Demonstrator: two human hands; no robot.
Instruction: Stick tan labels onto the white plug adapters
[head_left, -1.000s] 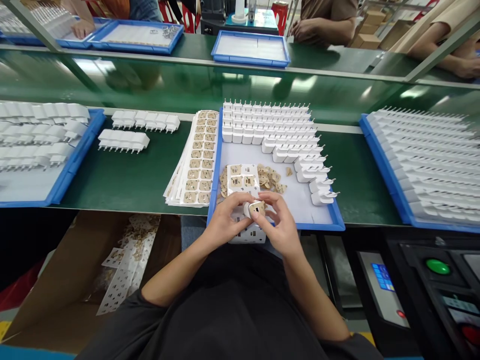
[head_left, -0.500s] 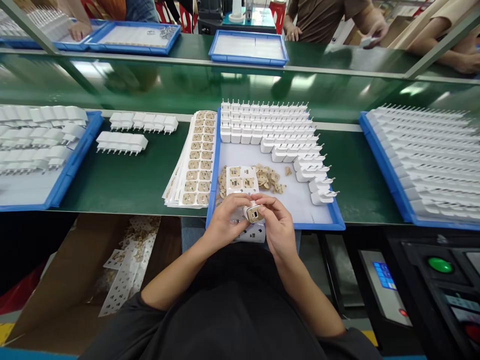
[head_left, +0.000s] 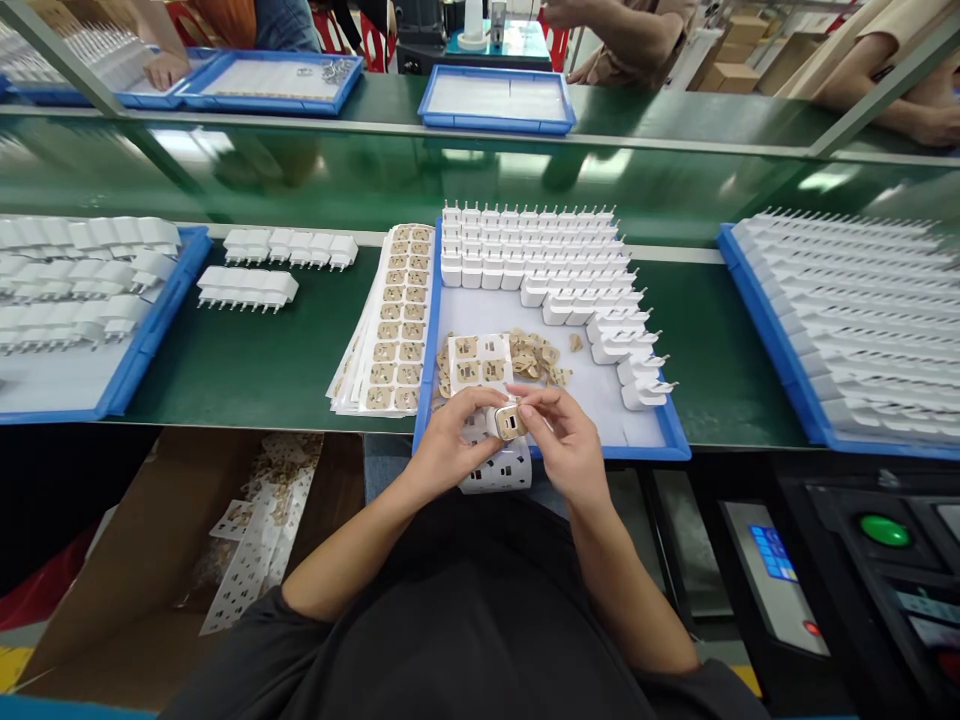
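Green desk (head_left: 262,360) and blue tray (head_left: 679,445) lie unchanged, but the white charger (head_left: 508,420) pinched by left hand (head_left: 450,445) and right hand (head_left: 566,445) has tilted, its tan sticker face now squarely up, seemingly pressed down.

Your green desk (head_left: 247,365) is carrying three blue trays on its near strip: one on your left (head_left: 127,365) filled with rows of white plugs, one in the middle (head_left: 679,440) holding more plugs and loose tan labels, and one on your right (head_left: 772,345) packed with plug rows. Between the left and middle trays, two short rows of white plugs (head_left: 266,265) and a fanned stack of label sheets (head_left: 386,330) are lying directly on the desk. Across the far strip, more blue trays (head_left: 499,100) are sitting in a line.
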